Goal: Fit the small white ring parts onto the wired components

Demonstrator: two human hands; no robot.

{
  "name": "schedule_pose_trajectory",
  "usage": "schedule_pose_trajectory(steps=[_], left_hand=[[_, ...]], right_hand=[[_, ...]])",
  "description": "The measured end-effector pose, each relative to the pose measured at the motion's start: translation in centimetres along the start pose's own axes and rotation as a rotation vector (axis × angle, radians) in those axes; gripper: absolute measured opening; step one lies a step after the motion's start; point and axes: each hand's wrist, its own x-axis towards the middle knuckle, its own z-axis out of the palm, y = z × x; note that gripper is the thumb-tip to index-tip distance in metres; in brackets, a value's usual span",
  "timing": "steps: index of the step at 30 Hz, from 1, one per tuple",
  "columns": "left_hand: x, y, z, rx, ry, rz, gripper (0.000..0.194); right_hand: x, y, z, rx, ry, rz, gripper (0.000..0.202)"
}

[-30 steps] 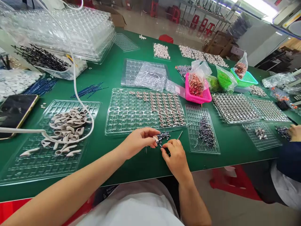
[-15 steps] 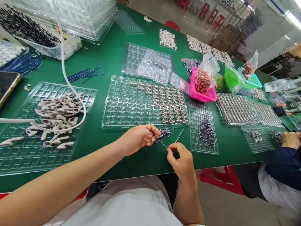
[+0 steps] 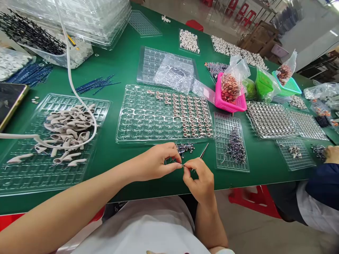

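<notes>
My left hand point(image 3: 164, 163) and my right hand point(image 3: 199, 179) meet fingertip to fingertip above the table's front edge. Pinched between them is a tiny part with thin wire leads point(image 3: 182, 165), mostly covered by the fingers. Metal tweezers point(image 3: 203, 151) stick out beyond my right hand; whether it grips them I cannot tell. Just behind the fingers lies a small pile of dark parts with leads point(image 3: 185, 148). A clear compartment tray point(image 3: 144, 123) lies beyond, its right side filled with small pale pieces point(image 3: 191, 113), each with a round reddish-brown end.
At left, a clear tray point(image 3: 25, 176) carries grey-beige curved shells point(image 3: 70, 123), with a white tube point(image 3: 69, 70) looping over it. To the right are a tray of dark leaded parts point(image 3: 235, 144) and a pink basket point(image 3: 230, 104). A co-worker's hand point(image 3: 331, 154) is at far right.
My hands have come together; the wire stretched between them earlier is now short and mostly hidden by the fingertips. My left thumb and fingers have extended toward my right hand.
</notes>
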Motion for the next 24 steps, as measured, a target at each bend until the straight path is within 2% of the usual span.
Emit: schedule_pose_trajectory(steps=[5, 9, 14, 18, 24], left_hand=[[0.2, 0.1, 0.3, -0.071, 0.029, -0.012, 0.018], [0.4, 0.1, 0.7, -0.165, 0.092, -0.074, 0.018], [0.6, 0.1, 0.9, -0.247, 0.078, -0.139, 0.022], [0.6, 0.1, 0.7, -0.302, 0.020, -0.184, 0.029], [0.8, 0.0, 0.5, -0.358, 0.024, -0.201, 0.026]], right_hand=[[-0.5, -0.1, 0.6, 0.029, 0.087, 0.135, 0.014], [-0.7, 0.2, 0.7, 0.079, 0.104, 0.161, 0.015], [-0.5, 0.6, 0.9, 0.075, 0.144, 0.121, 0.014], [-0.5, 0.8, 1.0, 0.033, 0.179, 0.043, 0.025], [-0.8, 1.0, 1.0, -0.050, 0.194, -0.013, 0.030]])
